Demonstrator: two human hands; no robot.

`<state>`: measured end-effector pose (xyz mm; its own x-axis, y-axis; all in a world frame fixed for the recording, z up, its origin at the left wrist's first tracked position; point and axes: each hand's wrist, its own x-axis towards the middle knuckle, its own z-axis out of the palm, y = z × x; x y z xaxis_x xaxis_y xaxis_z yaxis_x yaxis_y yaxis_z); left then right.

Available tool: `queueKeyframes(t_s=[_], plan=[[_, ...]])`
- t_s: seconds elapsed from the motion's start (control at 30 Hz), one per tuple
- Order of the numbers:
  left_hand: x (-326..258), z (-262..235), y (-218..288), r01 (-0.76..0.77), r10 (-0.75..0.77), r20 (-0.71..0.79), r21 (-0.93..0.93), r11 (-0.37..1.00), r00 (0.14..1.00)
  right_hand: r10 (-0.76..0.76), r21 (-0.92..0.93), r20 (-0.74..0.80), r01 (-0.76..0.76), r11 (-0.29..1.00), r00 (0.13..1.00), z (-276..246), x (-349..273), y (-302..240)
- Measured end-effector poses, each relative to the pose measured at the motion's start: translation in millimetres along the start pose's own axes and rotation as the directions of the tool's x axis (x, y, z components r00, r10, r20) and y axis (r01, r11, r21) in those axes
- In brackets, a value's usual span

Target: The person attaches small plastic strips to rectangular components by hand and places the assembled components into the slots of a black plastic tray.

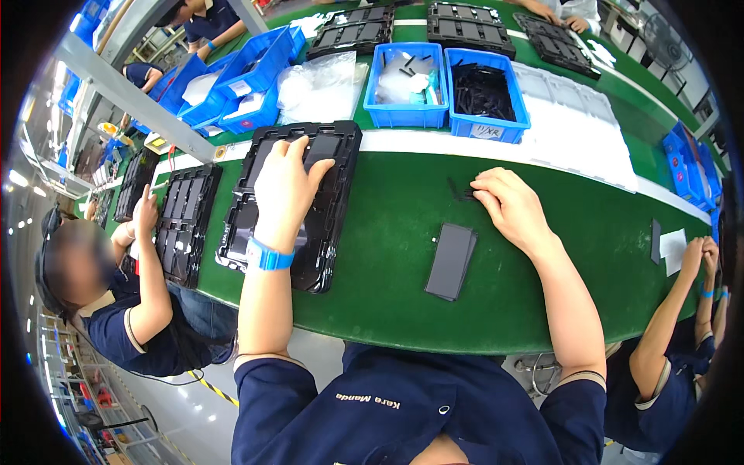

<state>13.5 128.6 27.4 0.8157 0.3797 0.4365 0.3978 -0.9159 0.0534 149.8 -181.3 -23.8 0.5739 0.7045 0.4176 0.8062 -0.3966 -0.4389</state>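
Hands: left on one black tray, right by one dark panel.

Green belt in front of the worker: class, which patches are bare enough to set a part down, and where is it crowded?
Bare green belt lies between the black tray and the dark panel, and again right of the right hand. Crowded: the far side, with blue bins and stacked trays.

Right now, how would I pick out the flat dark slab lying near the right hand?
Start at the green belt running across the bench. Between the black tray under the left hand and the right hand lies the slab, nearer the person. It is the only plain, smooth dark rectangle lying loose on the belt; the trays have moulded pockets.
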Motion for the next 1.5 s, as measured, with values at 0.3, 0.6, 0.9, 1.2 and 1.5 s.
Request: queueKeyframes(t_s=[0.3,0.6,0.9,1.2,1.5], plan=[[-31,-1,1,-0.167,0.178,0.148,-0.087,0.982,0.973,0.297,0.021,-0.129,-0.297,0.955,0.946,6,5,1],[55,16,-21,-0.342,0.359,0.075,-0.170,0.924,0.930,0.283,0.064,-0.076,-0.279,0.958,0.956,8,5,5],[81,51,-38,-0.281,0.356,0.131,-0.393,0.876,0.925,0.313,0.115,-0.062,-0.304,0.946,0.948,8,5,6],[20,-16,51,-0.331,0.380,0.013,-0.466,0.821,0.925,0.344,0.070,0.021,-0.344,0.936,0.939,1,5,4],[-82,-14,134,-0.423,0.535,0.391,-0.340,0.840,0.748,0.356,0.263,0.031,-0.351,0.898,0.934,-3,3,6]])
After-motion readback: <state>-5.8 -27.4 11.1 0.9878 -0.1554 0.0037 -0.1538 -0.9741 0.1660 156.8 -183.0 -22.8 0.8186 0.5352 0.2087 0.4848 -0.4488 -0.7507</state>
